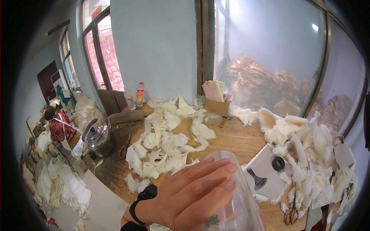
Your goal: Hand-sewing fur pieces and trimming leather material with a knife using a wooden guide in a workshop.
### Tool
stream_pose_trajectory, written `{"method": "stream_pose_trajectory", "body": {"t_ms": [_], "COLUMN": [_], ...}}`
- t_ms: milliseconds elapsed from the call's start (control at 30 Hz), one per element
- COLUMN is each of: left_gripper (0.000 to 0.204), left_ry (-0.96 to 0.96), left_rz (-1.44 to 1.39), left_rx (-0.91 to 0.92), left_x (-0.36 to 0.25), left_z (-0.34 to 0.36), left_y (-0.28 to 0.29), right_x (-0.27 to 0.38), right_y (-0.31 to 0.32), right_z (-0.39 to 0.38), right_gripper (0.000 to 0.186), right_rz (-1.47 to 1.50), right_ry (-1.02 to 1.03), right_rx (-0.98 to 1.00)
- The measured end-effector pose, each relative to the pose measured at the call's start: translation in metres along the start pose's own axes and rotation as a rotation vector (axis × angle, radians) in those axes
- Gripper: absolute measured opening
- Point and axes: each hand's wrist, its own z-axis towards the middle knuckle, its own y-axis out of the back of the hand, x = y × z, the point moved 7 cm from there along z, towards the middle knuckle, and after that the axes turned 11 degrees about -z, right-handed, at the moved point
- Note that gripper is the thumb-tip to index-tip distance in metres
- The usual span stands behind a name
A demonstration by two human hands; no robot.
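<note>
My left hand (pixel 192 196), with a black band and device at its wrist, reaches in from the lower left. Its fingers lie together around the side of a large clear jar (pixel 246 196), which has a small green leaf print. The jar tilts at the lower middle, above the wooden table (pixel 239 138). Just a sliver of my right hand (pixel 263 221) shows at the jar's right edge; its fingers are hidden. Beyond the jar lie scraps of white fur (pixel 162 134). To its right rest a white board (pixel 266 173), a black ring-shaped roll (pixel 278 163) and scissors (pixel 291 213).
Fur pieces (pixel 293 131) pile up along the right side. A small cardboard box (pixel 217 107) and two bottles, one with a red label (pixel 140 94), stand at the back. Left of the table are a metal pot (pixel 98 138) and a person in red (pixel 63 129) bending down.
</note>
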Motion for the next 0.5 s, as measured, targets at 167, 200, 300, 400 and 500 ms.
{"method": "stream_pose_trajectory", "body": {"t_ms": [167, 200, 300, 400, 500], "left_gripper": [0.052, 0.052, 0.043, 0.032, 0.054], "left_ry": [0.008, 0.011, 0.029, 0.114, 0.102], "left_rz": [-0.026, -0.03, -0.035, -0.14, -0.198], "left_rx": [-0.004, -0.004, 0.011, 0.058, 0.167], "left_x": [0.001, 0.003, 0.014, 0.034, 0.053], "left_z": [-0.005, -0.006, -0.015, -0.024, -0.038], "left_y": [0.0, -0.001, -0.006, -0.017, -0.044], "right_x": [-0.009, -0.011, -0.004, 0.013, 0.045], "right_y": [0.014, 0.017, 0.012, 0.001, -0.013], "right_z": [-0.007, -0.01, -0.003, 0.004, 0.014], "right_gripper": [0.08, 0.08, 0.08, 0.08, 0.088], "right_rz": [-0.02, -0.023, -0.054, -0.098, -0.297], "right_ry": [-0.012, -0.008, 0.047, 0.127, 0.149], "right_rx": [0.012, 0.01, 0.03, 0.029, -0.05]}}
